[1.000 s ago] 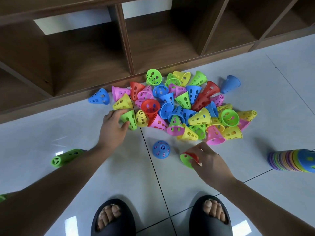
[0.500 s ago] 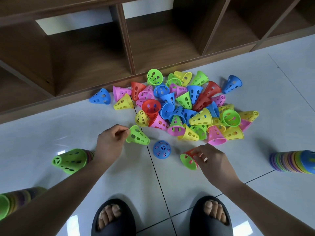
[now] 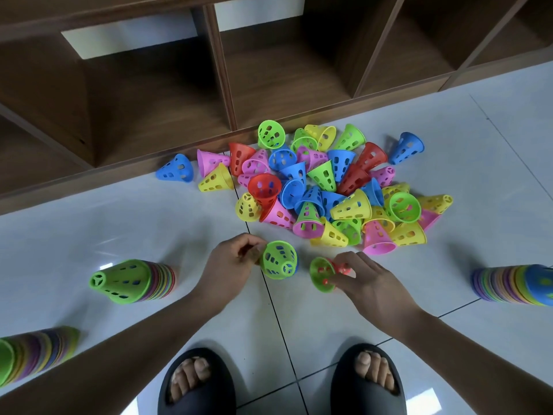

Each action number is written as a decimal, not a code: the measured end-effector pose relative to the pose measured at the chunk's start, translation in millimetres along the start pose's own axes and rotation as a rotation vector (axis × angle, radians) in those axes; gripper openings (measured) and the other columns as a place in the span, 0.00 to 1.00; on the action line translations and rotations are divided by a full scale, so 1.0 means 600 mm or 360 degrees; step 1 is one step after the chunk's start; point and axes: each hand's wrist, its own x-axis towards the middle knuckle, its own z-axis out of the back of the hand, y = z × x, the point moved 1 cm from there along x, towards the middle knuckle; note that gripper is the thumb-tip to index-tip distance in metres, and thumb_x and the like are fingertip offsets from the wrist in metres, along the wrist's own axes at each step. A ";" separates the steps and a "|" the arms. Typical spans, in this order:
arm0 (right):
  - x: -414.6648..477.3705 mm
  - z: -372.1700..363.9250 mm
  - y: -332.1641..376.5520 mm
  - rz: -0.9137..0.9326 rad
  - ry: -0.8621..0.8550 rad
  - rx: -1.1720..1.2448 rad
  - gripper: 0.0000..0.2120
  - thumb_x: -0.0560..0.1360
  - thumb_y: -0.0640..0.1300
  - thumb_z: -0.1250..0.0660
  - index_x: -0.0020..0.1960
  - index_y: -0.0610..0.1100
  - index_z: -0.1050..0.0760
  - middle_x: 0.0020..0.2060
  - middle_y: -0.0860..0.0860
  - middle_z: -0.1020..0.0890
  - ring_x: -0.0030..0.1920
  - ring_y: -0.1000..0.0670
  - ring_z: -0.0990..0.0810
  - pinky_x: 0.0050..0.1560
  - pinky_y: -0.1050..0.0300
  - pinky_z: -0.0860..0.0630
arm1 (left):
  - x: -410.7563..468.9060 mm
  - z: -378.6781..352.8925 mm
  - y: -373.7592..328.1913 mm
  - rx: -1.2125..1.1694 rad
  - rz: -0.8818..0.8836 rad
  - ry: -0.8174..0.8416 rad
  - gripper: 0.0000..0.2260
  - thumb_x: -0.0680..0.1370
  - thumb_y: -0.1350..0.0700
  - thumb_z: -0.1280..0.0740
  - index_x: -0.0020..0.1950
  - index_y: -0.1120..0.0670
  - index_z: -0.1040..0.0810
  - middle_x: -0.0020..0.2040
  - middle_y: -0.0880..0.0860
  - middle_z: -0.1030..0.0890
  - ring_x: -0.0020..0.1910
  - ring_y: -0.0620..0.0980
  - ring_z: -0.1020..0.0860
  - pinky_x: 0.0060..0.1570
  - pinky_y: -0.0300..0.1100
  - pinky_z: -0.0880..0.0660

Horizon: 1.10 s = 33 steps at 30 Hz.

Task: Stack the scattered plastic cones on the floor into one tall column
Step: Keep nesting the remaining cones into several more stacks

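A heap of loose plastic cones [image 3: 329, 190] in several colours lies on the white tiled floor by the shelf. My left hand [image 3: 230, 265] pinches the rim of a green cone [image 3: 279, 259], which sits over a blue cone whose edge shows at its right. My right hand [image 3: 363, 278] grips a green cone with a red one nested in it [image 3: 324, 274], lying on its side. A tall stack topped by a green cone [image 3: 128, 281] stands at the left. Another stack [image 3: 517, 284] topped in blue stands at the right edge.
A dark wooden shelf unit [image 3: 269, 70] with open compartments runs along the back. A third cone stack [image 3: 33, 353] leans in at the lower left. A single blue cone [image 3: 176, 169] lies apart at the heap's left. My two feet in black slippers [image 3: 197, 381] stand below the hands.
My left hand carried the green cone right and set it over the blue cone on the floor. My right hand turned its green-and-red pair slightly. The view tilted, showing more of the side stacks.
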 end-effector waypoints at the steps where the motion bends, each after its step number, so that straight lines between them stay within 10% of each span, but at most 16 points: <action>1: 0.004 0.003 0.001 -0.0020 -0.0043 0.0030 0.12 0.77 0.38 0.24 0.57 0.51 0.17 0.59 0.47 0.22 0.53 0.43 0.20 0.47 0.49 0.19 | 0.002 -0.005 0.000 0.0033 -0.0005 0.0019 0.06 0.85 0.57 0.31 0.51 0.50 0.15 0.35 0.39 0.18 0.32 0.37 0.24 0.36 0.30 0.30; 11: 0.031 0.055 0.024 -0.0467 0.0014 0.0824 0.06 0.82 0.46 0.29 0.58 0.51 0.17 0.50 0.59 0.19 0.50 0.54 0.18 0.49 0.56 0.21 | 0.037 -0.032 0.030 0.0343 0.0095 0.0074 0.08 0.83 0.58 0.32 0.48 0.47 0.15 0.41 0.39 0.15 0.42 0.41 0.19 0.43 0.35 0.25; 20: 0.067 0.062 0.033 -0.0926 0.0430 0.1982 0.06 0.83 0.43 0.31 0.57 0.44 0.17 0.46 0.43 0.14 0.47 0.47 0.16 0.50 0.55 0.21 | 0.053 -0.039 0.053 0.0491 0.0210 0.0092 0.05 0.83 0.53 0.31 0.50 0.48 0.15 0.43 0.45 0.14 0.45 0.48 0.16 0.51 0.50 0.18; 33: 0.121 -0.012 0.035 -0.1409 0.0359 0.1699 0.04 0.82 0.42 0.31 0.54 0.46 0.17 0.45 0.48 0.11 0.40 0.51 0.13 0.45 0.50 0.18 | 0.083 0.010 0.053 0.0367 0.0070 -0.0123 0.03 0.80 0.53 0.26 0.53 0.47 0.16 0.48 0.43 0.14 0.49 0.43 0.16 0.56 0.45 0.19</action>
